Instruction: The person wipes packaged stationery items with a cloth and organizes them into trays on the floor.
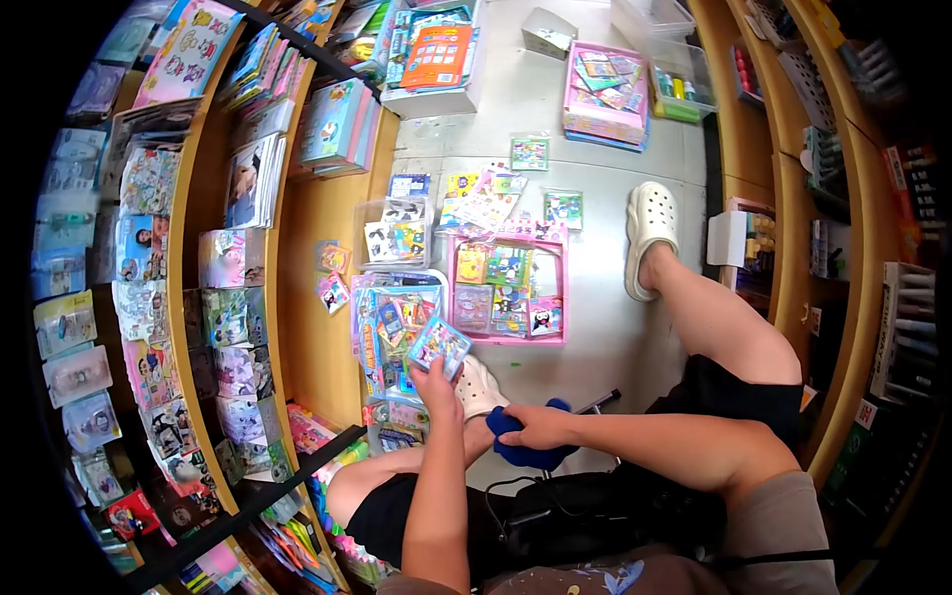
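Brownish printed shirt front (605,580) closest to camera, black bag-like item (570,521) just ahead of it on the lap. Clock centred on the pink tray (566,297), which sits on the grey floor (605,332) with small card packets inside.

Left hand (436,389) at 7 to 8 o'clock — clamped on a blue-edged cartoon card pack (439,344), thumb on top, pack tilted. It shows over the near right part of a blue printed tray (368,337) full of loose packets; height above it not readable.

Right hand (540,424) between 5 and 6, closed over a dark-blue soft item (537,459), exact type unclear. Hands are apart from each other. White clog (482,390) just beyond the left hand, the other clog (650,223) flat on the floor at 2.

Around the tray: clear plastic box (397,266) with cards at 10, sticker-sheet pile (483,203) at 11 to 12, green packet (530,154) at 12, second green packet (563,210) at 1. Farther out: pink box (607,127) at 1 with packets on top, orange book (436,57) in a white box between 11 and 12. Wooden shelving (322,208) at 9 — two loose packets (333,273) against it.
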`<state>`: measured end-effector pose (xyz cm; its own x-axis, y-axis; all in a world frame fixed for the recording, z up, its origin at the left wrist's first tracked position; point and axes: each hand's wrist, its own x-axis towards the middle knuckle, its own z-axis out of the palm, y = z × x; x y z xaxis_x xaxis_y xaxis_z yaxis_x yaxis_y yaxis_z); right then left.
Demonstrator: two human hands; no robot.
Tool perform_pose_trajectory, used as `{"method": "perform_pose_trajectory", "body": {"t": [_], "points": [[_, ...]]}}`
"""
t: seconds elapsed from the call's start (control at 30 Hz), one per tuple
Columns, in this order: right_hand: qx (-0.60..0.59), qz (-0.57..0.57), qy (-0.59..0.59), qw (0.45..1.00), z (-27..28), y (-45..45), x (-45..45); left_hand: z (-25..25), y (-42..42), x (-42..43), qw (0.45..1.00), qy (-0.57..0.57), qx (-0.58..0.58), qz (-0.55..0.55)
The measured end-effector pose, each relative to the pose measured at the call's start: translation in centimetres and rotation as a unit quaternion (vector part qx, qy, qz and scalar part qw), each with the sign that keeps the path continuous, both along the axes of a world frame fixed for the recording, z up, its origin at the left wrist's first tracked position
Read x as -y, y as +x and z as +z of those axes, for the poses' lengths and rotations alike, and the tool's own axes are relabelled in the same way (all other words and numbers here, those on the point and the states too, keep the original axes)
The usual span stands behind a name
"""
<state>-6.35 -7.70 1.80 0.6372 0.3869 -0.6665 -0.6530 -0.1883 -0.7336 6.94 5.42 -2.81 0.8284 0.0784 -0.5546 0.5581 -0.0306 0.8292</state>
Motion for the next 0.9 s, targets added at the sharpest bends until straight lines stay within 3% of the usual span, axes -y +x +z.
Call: {"method": "perform_pose_trajectory", "body": {"t": [0.07,0.17,0.27,0.47,0.57,0.67,0.77,0.9], "points": [[0.005,0.01,-0.017,1.0,-0.6,-0.2,-0.1,0.6,2.5,-0.3,0.999,0.035,0.018,-0.005],[0.004,-0.002,-0.016,1.0,-1.4,-0.4,-0.4,-2.7,7.5,-4.0,0.985,0.149,0.082,-0.04],[-0.02,-0.011,-0.004,1.0,-1.7,-0.5,-0.5,-6.1,13.5,-8.8,0.926,0.308,0.196,-0.099],[-0.043,-0.013,-0.028,0.999,-0.8,0.1,0.3,-2.2,19.7,-9.7,0.808,0.547,0.209,-0.068],[-0.074,-0.026,-0.033,0.996,-0.1,0.6,0.8,-3.1,22.3,-10.3,0.785,0.564,0.247,-0.065],[-0.105,-0.044,-0.021,0.993,-0.4,0.7,0.8,-6.8,22.3,-9.6,0.78,0.589,0.207,-0.046],[-0.098,-0.05,-0.021,0.994,-0.6,0.7,0.6,-9.4,18.2,-6.2,0.737,0.553,0.339,-0.19],[-0.084,-0.008,-0.064,0.994,-0.9,0.2,0.0,-11.3,9.1,1.2,0.721,0.371,0.427,-0.4]]}}
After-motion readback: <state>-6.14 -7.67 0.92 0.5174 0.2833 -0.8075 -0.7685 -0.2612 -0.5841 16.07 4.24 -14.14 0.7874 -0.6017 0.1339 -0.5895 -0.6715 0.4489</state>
